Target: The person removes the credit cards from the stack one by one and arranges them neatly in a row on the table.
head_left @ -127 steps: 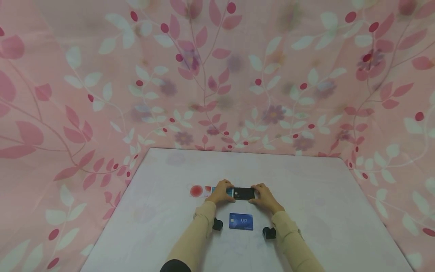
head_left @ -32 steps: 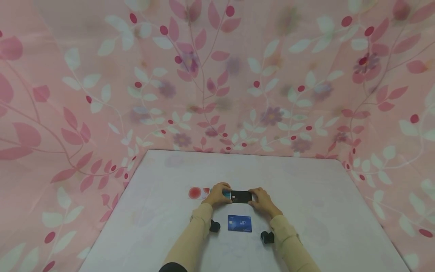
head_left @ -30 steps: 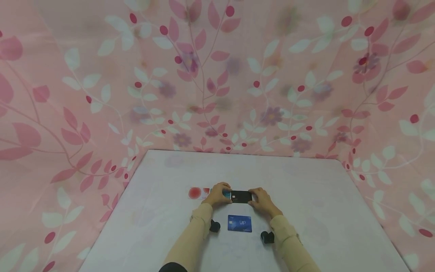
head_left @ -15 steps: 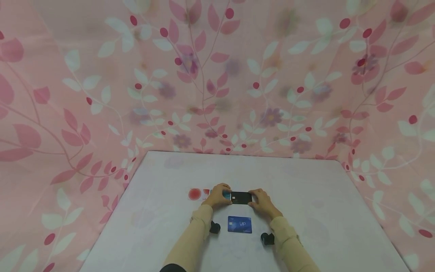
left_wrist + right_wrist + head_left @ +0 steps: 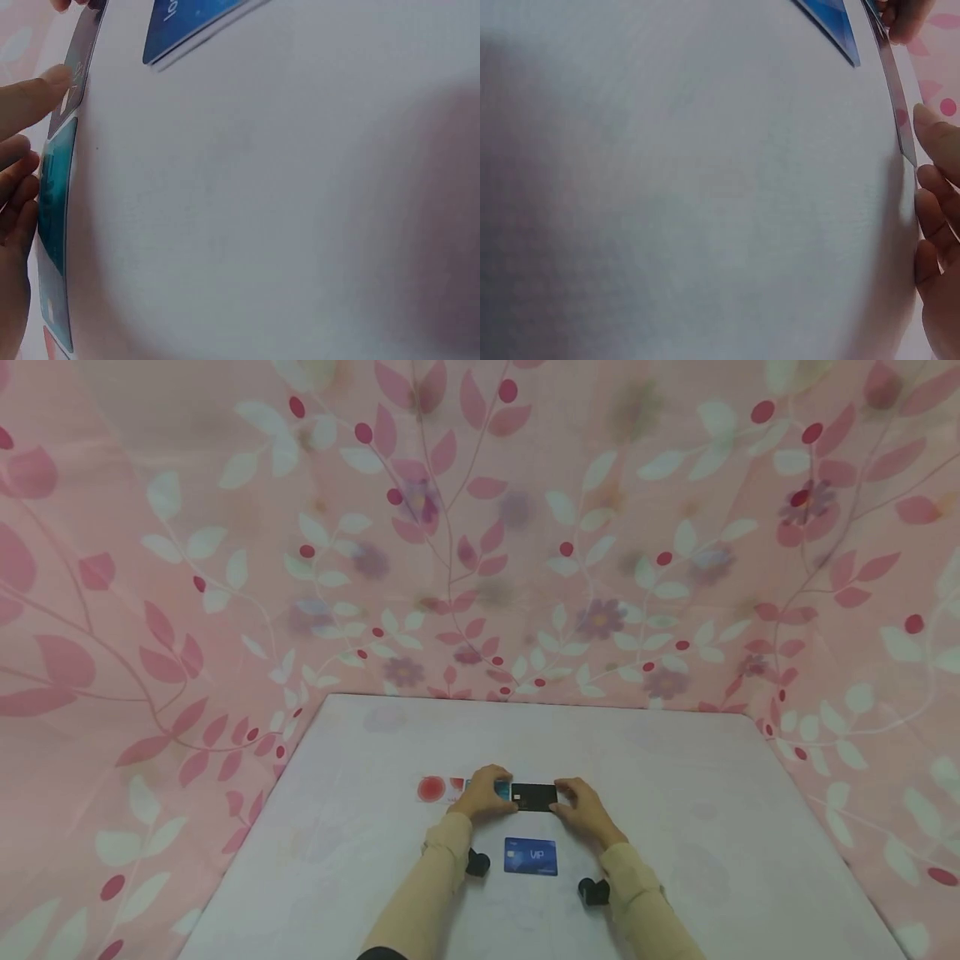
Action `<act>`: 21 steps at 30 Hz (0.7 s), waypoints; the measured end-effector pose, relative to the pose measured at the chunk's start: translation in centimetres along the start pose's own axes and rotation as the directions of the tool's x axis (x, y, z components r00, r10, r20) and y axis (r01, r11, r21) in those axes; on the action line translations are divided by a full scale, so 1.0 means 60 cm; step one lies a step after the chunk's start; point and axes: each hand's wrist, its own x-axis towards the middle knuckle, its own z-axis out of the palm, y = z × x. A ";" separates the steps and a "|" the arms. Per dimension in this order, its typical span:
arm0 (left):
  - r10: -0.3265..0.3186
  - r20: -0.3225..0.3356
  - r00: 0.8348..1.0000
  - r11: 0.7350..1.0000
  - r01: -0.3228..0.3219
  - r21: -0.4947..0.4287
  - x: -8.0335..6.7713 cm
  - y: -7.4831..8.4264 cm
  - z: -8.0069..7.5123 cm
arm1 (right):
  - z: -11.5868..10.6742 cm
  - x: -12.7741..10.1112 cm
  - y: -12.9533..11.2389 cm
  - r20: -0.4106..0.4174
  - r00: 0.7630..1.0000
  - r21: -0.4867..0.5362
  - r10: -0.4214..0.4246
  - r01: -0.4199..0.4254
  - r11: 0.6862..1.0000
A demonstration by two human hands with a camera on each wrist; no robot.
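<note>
A black bank card (image 5: 534, 797) with a chip lies flat on the table, end to end with a teal card (image 5: 502, 789). My left hand (image 5: 483, 795) arches over the teal card, its thumb and forefinger at the black card's left end. In the left wrist view the thumb (image 5: 56, 79) overlaps that end, and the other fingers lie along the teal card's far side. My right hand (image 5: 587, 810) holds the black card's right end, thumb at the near corner and forefinger at the far one. A blue VIP card (image 5: 531, 857) lies nearer to me, between my forearms.
A white card with a red disc (image 5: 431, 789) continues the row on the left, partly hidden by my left hand. Black wrist cameras hang below my left sleeve (image 5: 442, 868) and right sleeve (image 5: 637, 877). A floral pink curtain (image 5: 480, 568) stands behind the white table (image 5: 675, 752).
Both hands keep their places at the ends of the black card, and the cards stay in the same layout. The head view has tilted and shifted slightly.
</note>
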 end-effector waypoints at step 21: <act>0.018 -0.175 0.984 0.992 -0.040 -0.122 -0.056 0.044 -0.004 | -0.024 -0.020 -0.050 -0.092 0.996 0.103 0.018 -0.009 0.995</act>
